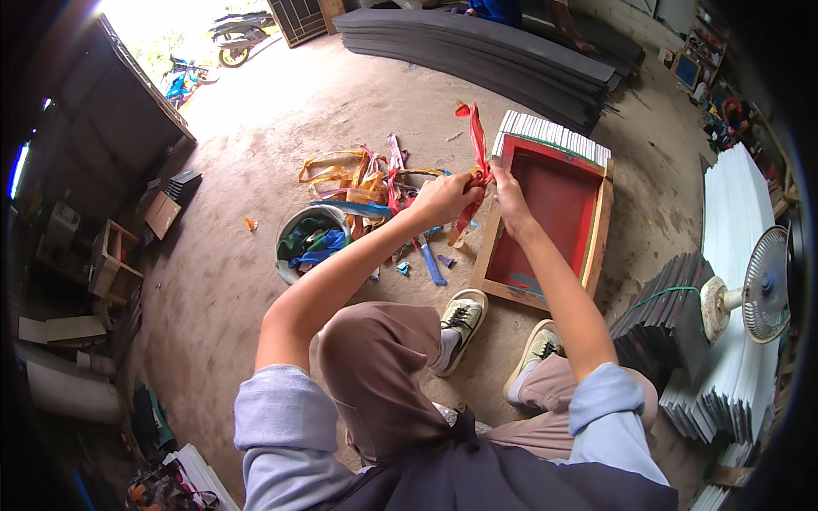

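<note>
Both hands meet in front of me on a red plastic strip, whose loose end stands up above them. My left hand is closed round the strip. Close beside it, my right hand pinches the strip with its fingers pressed together. An orange-yellow piece of strip hangs below the grip. Left of the hands lies a tangled heap of coloured plastic strips, mostly orange, red and yellow. A blue-handled tool rests on the floor below the hands, among small scraps.
To the right lies a wooden frame with a red panel, against a stack of white sheets. A bucket of cloth-like pieces stands left. Dark sheets lie at the back near another person's arm. A fan stands right.
</note>
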The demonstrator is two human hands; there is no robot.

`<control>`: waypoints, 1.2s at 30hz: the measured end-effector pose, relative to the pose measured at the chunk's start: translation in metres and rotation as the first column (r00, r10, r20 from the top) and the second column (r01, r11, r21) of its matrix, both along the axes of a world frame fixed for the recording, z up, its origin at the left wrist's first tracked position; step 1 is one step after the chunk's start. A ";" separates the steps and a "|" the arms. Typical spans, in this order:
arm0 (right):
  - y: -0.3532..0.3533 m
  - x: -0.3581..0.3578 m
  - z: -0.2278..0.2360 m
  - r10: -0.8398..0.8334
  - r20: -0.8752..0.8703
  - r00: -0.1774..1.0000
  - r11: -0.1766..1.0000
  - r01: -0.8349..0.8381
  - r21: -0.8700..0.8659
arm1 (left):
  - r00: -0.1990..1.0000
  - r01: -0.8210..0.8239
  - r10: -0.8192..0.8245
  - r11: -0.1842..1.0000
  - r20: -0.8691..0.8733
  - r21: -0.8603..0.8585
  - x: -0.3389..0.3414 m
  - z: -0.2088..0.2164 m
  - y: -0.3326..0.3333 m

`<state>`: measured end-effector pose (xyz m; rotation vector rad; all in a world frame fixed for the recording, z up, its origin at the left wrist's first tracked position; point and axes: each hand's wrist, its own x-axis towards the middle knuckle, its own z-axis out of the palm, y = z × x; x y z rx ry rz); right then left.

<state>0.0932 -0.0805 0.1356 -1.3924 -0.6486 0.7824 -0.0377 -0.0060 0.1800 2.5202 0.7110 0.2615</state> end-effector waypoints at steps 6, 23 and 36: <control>-0.001 0.108 -0.054 0.116 0.682 0.722 0.922 0.177 -0.345 | 0.996 -0.064 0.075 0.981 -0.053 0.184 -0.037 -0.019 0.034; -0.018 0.093 -0.103 0.838 0.510 0.194 0.546 -0.267 -0.794 | 0.981 -0.136 0.035 0.830 0.193 0.540 0.007 -0.186 0.079; -0.247 0.177 -0.220 0.371 0.702 0.608 0.684 0.333 -0.649 | 0.771 0.620 -0.634 0.768 0.055 0.157 0.111 -0.318 -0.061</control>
